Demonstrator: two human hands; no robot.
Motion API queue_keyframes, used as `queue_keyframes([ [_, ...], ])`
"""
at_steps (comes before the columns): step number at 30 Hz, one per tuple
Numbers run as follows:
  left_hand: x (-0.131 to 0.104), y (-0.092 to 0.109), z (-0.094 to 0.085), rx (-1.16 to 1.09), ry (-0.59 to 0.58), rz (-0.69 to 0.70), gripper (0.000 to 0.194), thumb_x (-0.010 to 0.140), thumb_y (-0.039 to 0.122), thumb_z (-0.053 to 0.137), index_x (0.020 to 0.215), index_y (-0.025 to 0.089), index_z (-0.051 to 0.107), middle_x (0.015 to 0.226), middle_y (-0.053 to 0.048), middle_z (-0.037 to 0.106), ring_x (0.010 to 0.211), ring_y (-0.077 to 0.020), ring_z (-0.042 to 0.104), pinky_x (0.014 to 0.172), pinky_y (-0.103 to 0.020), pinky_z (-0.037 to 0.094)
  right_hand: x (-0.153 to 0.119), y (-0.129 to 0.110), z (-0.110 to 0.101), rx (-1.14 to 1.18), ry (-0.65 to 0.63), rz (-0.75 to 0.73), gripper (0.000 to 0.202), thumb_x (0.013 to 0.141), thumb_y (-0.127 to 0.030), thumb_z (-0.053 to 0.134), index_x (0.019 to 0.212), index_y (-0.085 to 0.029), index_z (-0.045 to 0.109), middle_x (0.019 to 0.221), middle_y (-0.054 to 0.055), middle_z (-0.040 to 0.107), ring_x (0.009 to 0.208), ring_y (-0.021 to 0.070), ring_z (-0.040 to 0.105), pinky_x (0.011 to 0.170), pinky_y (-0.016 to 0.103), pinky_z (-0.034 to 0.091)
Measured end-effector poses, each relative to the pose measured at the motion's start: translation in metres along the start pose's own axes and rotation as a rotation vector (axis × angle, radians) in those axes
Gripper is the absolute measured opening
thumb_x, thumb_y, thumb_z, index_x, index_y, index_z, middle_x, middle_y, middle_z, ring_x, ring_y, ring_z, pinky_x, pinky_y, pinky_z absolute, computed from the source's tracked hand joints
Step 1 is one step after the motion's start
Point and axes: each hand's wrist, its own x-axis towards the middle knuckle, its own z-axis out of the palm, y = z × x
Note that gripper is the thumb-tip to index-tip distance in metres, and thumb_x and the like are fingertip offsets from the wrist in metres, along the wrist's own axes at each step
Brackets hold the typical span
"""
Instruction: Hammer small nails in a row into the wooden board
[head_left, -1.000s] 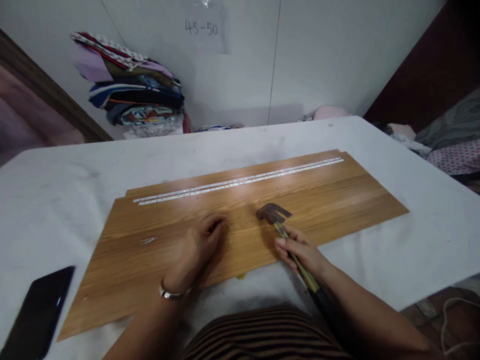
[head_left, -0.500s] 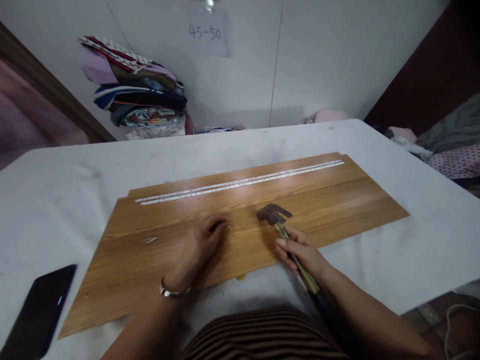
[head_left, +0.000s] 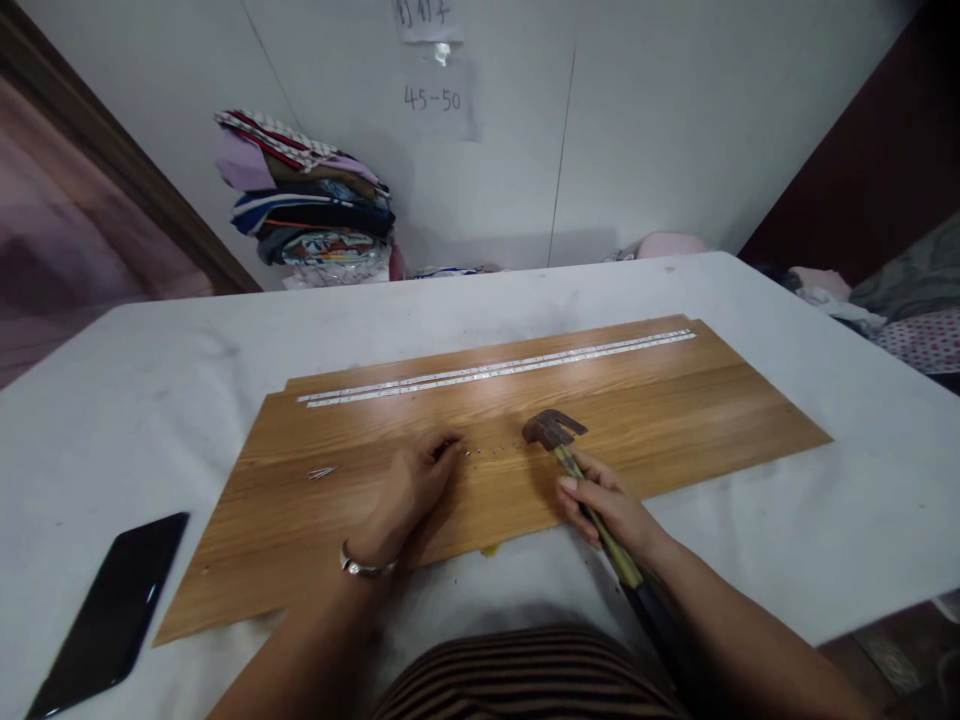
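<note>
1. One claw hammer (head_left: 621,562), its head rusty brown, its handle yellowish then dark, slants over the near edge of the board, claw pointing right.
2. The right hand (head_left: 609,508) is closed around its handle.
3. One wood-grain board (head_left: 510,500) lies beneath; a few tiny specks (head_left: 493,451) run between the hands.
4. The left hand (head_left: 416,482) curls, thumb and forefinger close together; I cannot tell whether they pinch anything.
5. Several loose nails (head_left: 322,472), overlapping, lie left.
6. Two pale strips (head_left: 495,372) cross the board's far side.
7. One phone (head_left: 112,605) rests on the white bench (head_left: 817,540).
</note>
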Motion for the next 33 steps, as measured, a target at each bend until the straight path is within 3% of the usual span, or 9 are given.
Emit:
queue_keyframes([
  [2,0.0005,-0.0006,0.0012,-0.008,0.007,0.002,0.017,0.084,0.027,0.051,0.089,0.021,0.066,0.089,-0.002,0.071,0.082,-0.0172,0.064,0.077,-0.031,0.051,-0.0003,0.0001,-0.0003,0.003,-0.005,-0.007,0.023,0.081,-0.036,0.061,0.091,-0.018,0.051,0.053,-0.008,0.048,0.027,0.0024,0.031,0.026,0.015,0.028],
  [8,0.0005,0.0013,0.0008,-0.002,0.01,-0.01,0.016,0.084,0.026,0.051,0.087,0.02,0.066,0.087,-0.001,0.07,0.08,-0.0167,0.063,0.075,-0.03,0.05,0.0011,0.0019,0.0002,-0.004,-0.024,-0.003,0.028,0.081,-0.035,0.06,0.102,-0.018,0.05,0.054,-0.009,0.049,0.027,0.0024,0.031,0.026,0.015,0.028],
  [13,0.0004,0.0034,-0.0017,0.015,-0.029,-0.022,0.015,0.083,0.025,0.051,0.085,0.02,0.065,0.085,-0.001,0.069,0.079,-0.0162,0.062,0.074,-0.03,0.049,0.0033,0.0039,0.0,0.011,0.009,-0.025,0.022,0.08,-0.034,0.061,0.089,-0.018,0.05,0.054,-0.009,0.049,0.027,0.0023,0.032,0.026,0.015,0.027],
  [33,0.0032,-0.0008,0.002,-0.007,0.0,-0.075,0.015,0.079,0.03,0.054,0.075,0.018,0.063,0.07,0.001,0.064,0.065,-0.0138,0.057,0.061,-0.025,0.043,0.0048,0.0043,0.0007,-0.019,0.002,-0.061,0.023,0.079,-0.035,0.061,0.075,-0.019,0.045,0.052,-0.009,0.047,0.027,0.0029,0.033,0.024,0.015,0.028],
])
